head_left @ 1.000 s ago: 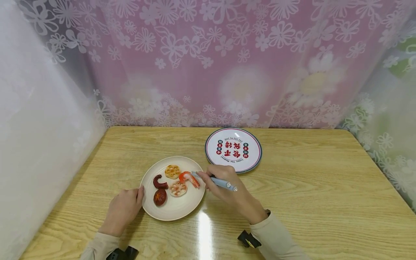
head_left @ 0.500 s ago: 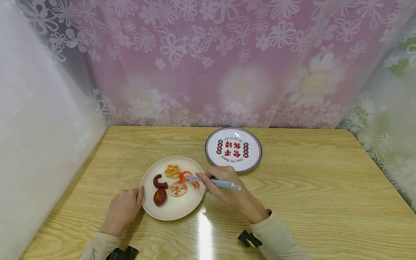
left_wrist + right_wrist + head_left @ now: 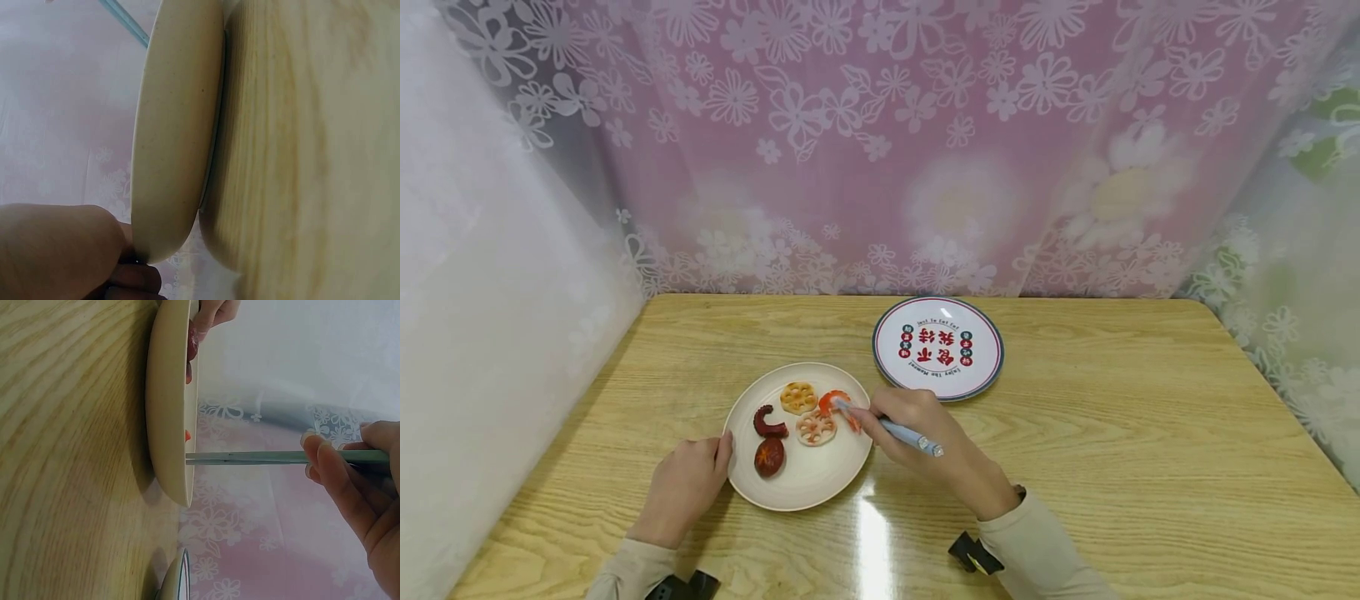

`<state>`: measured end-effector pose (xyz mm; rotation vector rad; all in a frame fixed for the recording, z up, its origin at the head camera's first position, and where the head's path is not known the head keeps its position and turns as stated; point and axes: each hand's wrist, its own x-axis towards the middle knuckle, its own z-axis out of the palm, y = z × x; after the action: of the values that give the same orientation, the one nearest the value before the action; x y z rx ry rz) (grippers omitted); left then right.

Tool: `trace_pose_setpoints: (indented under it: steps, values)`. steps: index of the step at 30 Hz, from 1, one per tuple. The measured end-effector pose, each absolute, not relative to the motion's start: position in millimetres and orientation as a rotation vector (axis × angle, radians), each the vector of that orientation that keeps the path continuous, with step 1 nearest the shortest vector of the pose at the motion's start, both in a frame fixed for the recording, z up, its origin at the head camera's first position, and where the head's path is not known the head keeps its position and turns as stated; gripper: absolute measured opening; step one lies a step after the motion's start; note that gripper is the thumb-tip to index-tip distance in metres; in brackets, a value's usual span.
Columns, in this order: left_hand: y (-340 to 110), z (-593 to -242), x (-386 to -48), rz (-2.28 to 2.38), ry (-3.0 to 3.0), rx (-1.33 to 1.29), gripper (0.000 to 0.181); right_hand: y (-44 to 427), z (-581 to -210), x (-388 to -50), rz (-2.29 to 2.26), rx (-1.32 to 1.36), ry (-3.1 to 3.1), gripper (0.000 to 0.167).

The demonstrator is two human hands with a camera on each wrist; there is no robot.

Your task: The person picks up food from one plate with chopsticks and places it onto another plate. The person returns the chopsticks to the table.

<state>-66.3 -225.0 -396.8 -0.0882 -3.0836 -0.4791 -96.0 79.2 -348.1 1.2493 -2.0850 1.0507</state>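
Observation:
My left hand (image 3: 683,487) grips the left rim of a cream plate (image 3: 820,487), its thumb at the edge. In my right hand (image 3: 936,442) I hold a pair of light blue chopsticks (image 3: 910,436), slanting down over the plate's right side. Their tips are at an orange-red shrimp (image 3: 831,401), partly covered by the chopsticks and fingers; whether they pinch it I cannot tell. Beside the shrimp lie a browned lotus root slice (image 3: 799,398) and a paler lotus root slice (image 3: 816,429). A dark red octopus tentacle (image 3: 769,423) and a brown shiitake mushroom (image 3: 769,458) sit further left.
Behind my right hand stands a white oval plate (image 3: 938,379) with a blue rim and red characters. Both plates are on a wood-grain table (image 3: 1112,433). A pink floral curtain (image 3: 880,167) hangs along the table's back edge.
The shrimp has shifted slightly to the right, and the paler lotus root slice has slid a little right and away from me. The chopsticks have changed angle over the shrimp. My left hand stays at the rim.

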Motion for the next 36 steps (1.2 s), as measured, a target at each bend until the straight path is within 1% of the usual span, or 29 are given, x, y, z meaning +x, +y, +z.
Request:
trace_pose_setpoints:
  steps: [10,16,22,25,29,34,36]
  values:
    - [-226,-399,-67,-0.491,-3.080,-0.085,0.041,80,-345,-95,1.111,1.234,-2.079,0.024]
    - [-227,-398,-67,-0.488,-3.095,-0.088,0.043,92,-335,-97,1.057,1.095,-2.059,0.025]
    - [-226,-398,-67,-0.478,-3.101,-0.091,0.040,133,-320,-108,0.897,0.849,-2.036,0.014]
    - [-226,-398,-67,-0.480,-3.099,-0.092,0.040,157,-320,-112,0.763,0.764,-2.093,0.014]
    - [-226,-399,-68,-0.483,-3.099,-0.085,0.041,186,-331,-117,0.677,0.716,-2.205,0.015]
    - [-226,-400,-68,-0.488,-3.096,-0.093,0.042,218,-350,-126,0.670,0.659,-2.274,0.007]
    - [-227,-401,-68,-0.490,-3.093,-0.093,0.042,228,-359,-128,0.656,0.653,-2.298,0.007]
